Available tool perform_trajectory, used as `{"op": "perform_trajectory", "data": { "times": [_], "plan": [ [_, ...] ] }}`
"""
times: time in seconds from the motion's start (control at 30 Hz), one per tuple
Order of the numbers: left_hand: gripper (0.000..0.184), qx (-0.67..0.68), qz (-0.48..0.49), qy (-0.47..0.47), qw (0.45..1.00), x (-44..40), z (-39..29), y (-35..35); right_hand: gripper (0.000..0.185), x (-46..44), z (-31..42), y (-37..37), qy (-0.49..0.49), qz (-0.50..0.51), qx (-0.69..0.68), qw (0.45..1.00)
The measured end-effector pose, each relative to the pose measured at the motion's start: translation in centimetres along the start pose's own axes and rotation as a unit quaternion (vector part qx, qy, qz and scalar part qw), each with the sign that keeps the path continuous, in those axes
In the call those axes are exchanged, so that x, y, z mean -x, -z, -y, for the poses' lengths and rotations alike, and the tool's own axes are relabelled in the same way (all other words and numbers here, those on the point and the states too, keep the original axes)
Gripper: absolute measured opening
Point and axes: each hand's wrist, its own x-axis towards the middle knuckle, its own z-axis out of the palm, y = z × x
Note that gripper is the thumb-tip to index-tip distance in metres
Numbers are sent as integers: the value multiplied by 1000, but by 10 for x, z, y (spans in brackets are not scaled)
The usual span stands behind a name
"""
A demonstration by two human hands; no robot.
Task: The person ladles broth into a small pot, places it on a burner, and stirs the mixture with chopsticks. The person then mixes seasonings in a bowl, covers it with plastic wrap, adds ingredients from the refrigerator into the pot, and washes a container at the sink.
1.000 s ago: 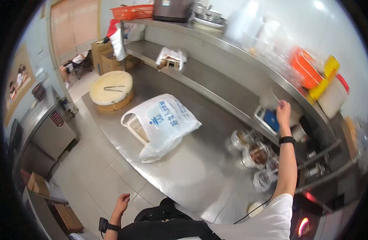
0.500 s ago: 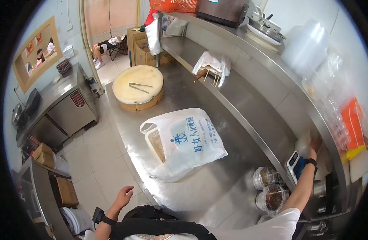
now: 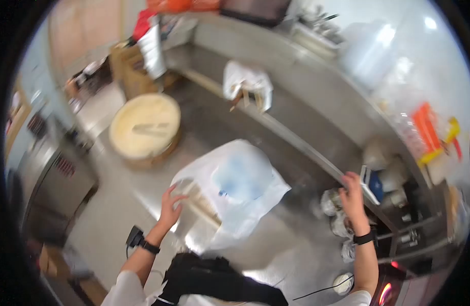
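A white plastic bag with blue print [image 3: 235,173], blurred now, lies on the steel table with its mouth to the left. The edge of a pale basket [image 3: 204,206] shows in that mouth. Just left of the basket is my left hand [image 3: 169,208], fingers apart and holding nothing; whether it touches the basket I cannot tell. My right hand [image 3: 352,200] is raised by the shelf's front edge, thumb apart from the fingers, with nothing visible in it. Close by are a white-and-blue scale [image 3: 372,184] and several plastic-wrapped containers [image 3: 333,202].
A round wooden chopping block [image 3: 145,127] with tongs on top stands at the table's far left. On the lower shelf is a white bag with sticks [image 3: 248,84] poking out. A steel cabinet [image 3: 61,176] stands across the aisle.
My right hand has come back from deep in the shelf, beside the scale, to its front edge. My left hand has moved up to the bag's mouth. The view has shifted and blurred.
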Motion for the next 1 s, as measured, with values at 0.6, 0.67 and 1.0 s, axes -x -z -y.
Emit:
{"op": "perform_trajectory", "data": {
  "times": [0.6,0.67,1.0],
  "plan": [
    [33,61,48,83,994,89,67,12,22,-342,-12,201,1,-249,366,897],
    [31,46,60,151,986,116,62,30,28,-370,-22,199,-3,-250,373,894],
    [33,19,-36,253,967,138,84,13,40,-437,-86,232,-120,-66,-245,960]
  ]
}}
